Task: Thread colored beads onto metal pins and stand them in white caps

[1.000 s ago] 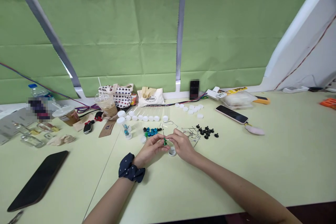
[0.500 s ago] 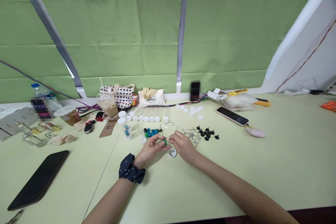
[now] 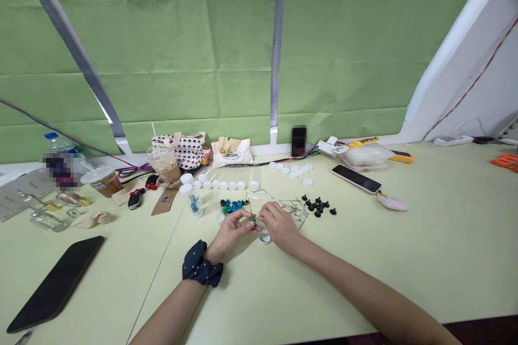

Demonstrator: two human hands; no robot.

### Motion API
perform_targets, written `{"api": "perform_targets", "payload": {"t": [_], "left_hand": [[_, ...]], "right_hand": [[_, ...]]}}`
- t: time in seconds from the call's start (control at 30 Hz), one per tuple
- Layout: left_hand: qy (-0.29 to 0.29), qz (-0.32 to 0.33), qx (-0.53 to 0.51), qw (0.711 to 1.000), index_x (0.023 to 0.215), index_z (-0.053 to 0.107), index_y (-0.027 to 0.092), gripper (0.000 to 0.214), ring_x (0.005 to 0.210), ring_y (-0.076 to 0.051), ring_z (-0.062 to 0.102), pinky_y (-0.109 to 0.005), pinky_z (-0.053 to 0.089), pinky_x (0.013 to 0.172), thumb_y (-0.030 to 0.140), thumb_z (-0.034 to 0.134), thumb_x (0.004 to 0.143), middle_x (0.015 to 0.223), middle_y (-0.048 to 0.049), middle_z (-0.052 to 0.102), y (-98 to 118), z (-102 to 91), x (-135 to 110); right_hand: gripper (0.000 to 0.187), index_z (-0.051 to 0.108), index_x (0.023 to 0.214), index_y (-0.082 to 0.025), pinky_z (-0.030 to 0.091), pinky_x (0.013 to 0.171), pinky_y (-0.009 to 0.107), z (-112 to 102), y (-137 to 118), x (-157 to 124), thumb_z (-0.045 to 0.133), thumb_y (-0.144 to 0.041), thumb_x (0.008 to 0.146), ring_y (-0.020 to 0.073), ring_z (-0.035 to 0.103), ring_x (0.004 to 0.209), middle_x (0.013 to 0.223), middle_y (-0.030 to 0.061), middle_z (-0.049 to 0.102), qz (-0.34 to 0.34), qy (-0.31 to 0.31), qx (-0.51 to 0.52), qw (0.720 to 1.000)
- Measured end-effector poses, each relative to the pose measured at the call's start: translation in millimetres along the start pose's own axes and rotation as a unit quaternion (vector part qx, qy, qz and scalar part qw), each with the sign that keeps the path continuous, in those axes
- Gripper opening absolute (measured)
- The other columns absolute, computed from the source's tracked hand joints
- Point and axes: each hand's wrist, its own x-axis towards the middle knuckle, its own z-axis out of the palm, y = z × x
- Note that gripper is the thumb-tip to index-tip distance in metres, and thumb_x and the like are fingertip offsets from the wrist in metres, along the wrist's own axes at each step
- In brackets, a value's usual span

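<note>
My left hand (image 3: pixel 233 230) pinches a small green piece (image 3: pixel 253 220) between thumb and fingertips; a thin metal rod (image 3: pixel 250 207) stands up from it. Close against it, my right hand (image 3: pixel 279 225) has its fingers closed in a pinch, and whatever lies between them is too small to make out. Just below the hands sits an open white cap (image 3: pixel 265 237) with its hollow side up. Small blue and black pieces (image 3: pixel 234 206) lie behind my left hand. Beyond my right hand is a loose pile of thin metal wires (image 3: pixel 294 209), with black round-headed parts (image 3: pixel 318 205) beside it.
A row of clear tubes with white caps (image 3: pixel 223 185) lies behind, and loose white caps (image 3: pixel 293 171) are scattered to its right. An upright capped tube (image 3: pixel 195 206) holds bluish pieces. Phones (image 3: pixel 356 178), drink cups (image 3: pixel 164 164), glass bottles (image 3: pixel 48 220) and a black tablet-like slab (image 3: pixel 56 283) surround the work area.
The view has shifted slightly. Both hands stay together around the green piece, with my right fingers moved only a little against it.
</note>
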Motion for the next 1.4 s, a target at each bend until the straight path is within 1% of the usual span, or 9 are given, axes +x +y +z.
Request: {"api": "perform_targets", "payload": {"t": [0.17,0.27,0.43,0.6,0.8,1.07,1.3,1.33,1.4], "left_hand": [[-0.008,0.016,0.007,1.000,0.089,0.056,0.016,0.020,0.080,-0.022,0.068,-0.033,0.051,0.073,0.022,0.068,0.075,0.084,-0.0042,0.066,2,3.3,0],[-0.010,0.029,0.009,0.999,0.086,0.057,0.016,0.018,0.078,-0.022,0.068,-0.033,0.051,0.069,0.022,0.069,0.074,0.084,-0.0033,0.064,4,5.7,0],[-0.011,0.031,0.019,0.999,0.086,0.058,0.015,0.019,0.078,-0.022,0.068,-0.033,0.051,0.069,0.022,0.070,0.073,0.083,-0.0033,0.063,4,7.6,-1],[-0.009,0.032,0.048,0.998,0.086,0.058,0.015,0.018,0.078,-0.022,0.067,-0.034,0.049,0.072,0.022,0.069,0.074,0.080,-0.0041,0.065,6,9.2,-3],[-0.002,0.029,0.070,0.997,0.085,0.058,0.014,0.019,0.076,-0.021,0.066,-0.033,0.048,0.071,0.023,0.070,0.073,0.079,-0.0053,0.067,6,9.7,-3],[0.009,0.018,0.064,0.998,0.084,0.056,0.015,0.024,0.073,-0.019,0.066,-0.034,0.050,0.072,0.029,0.070,0.071,0.077,-0.0045,0.067,9,16.7,-6],[0.039,0.014,0.128,0.991,0.085,0.053,0.015,0.026,0.062,-0.019,0.065,-0.031,0.050,0.062,0.036,0.064,0.076,0.065,-0.0039,0.066,7,21.8,-7],[0.039,0.014,0.128,0.991,0.084,0.053,0.015,0.026,0.062,-0.019,0.065,-0.031,0.050,0.061,0.036,0.064,0.076,0.065,-0.0039,0.066,8,21.9,-6],[0.040,0.013,0.119,0.992,0.083,0.053,0.014,0.025,0.062,-0.019,0.065,-0.031,0.051,0.062,0.036,0.065,0.076,0.065,-0.0040,0.065,11,22.1,-6]], "right_hand": [[0.016,0.048,0.083,-0.019,0.038,0.062,0.024,2,-4,0,0.035,-0.015,0.092,0.0139,0.048,0.071,0.082,0.0030,0.050,0.070,-0.004,0.106,0.992],[0.017,0.049,0.081,-0.019,0.038,0.061,0.023,2,-3,0,0.036,-0.016,0.091,0.0126,0.048,0.069,0.081,0.0021,0.048,0.077,0.001,0.141,0.987],[0.016,0.053,0.080,-0.019,0.037,0.061,0.023,0,0,-1,0.041,-0.018,0.090,0.0137,0.047,0.073,0.083,0.0035,0.048,0.057,0.020,0.123,0.991],[0.015,0.055,0.078,-0.019,0.036,0.060,0.023,1,1,-1,0.045,-0.019,0.088,0.0134,0.046,0.073,0.083,0.0035,0.046,0.048,0.021,0.078,0.996],[0.016,0.055,0.076,-0.019,0.038,0.060,0.024,8,5,-2,0.046,-0.022,0.089,0.0139,0.048,0.077,0.102,0.0069,0.048,0.046,0.034,0.058,0.997],[0.018,0.055,0.078,-0.019,0.042,0.062,0.024,11,5,-2,0.043,-0.024,0.090,0.0148,0.051,0.079,0.094,0.0055,0.050,0.041,0.003,0.081,0.996],[0.025,0.053,0.078,-0.018,0.042,0.060,0.024,10,-2,-3,0.035,-0.026,0.093,0.0136,0.052,0.074,0.094,0.0054,0.052,0.057,-0.031,0.101,0.993],[0.024,0.053,0.080,-0.018,0.043,0.061,0.025,8,-3,-3,0.035,-0.027,0.094,0.0138,0.053,0.075,0.094,0.0053,0.052,0.063,-0.034,0.116,0.991],[0.018,0.053,0.095,-0.019,0.045,0.065,0.026,5,-2,-1,0.040,-0.032,0.092,0.0139,0.054,0.075,0.094,0.0046,0.054,0.090,-0.030,0.167,0.981]]}}
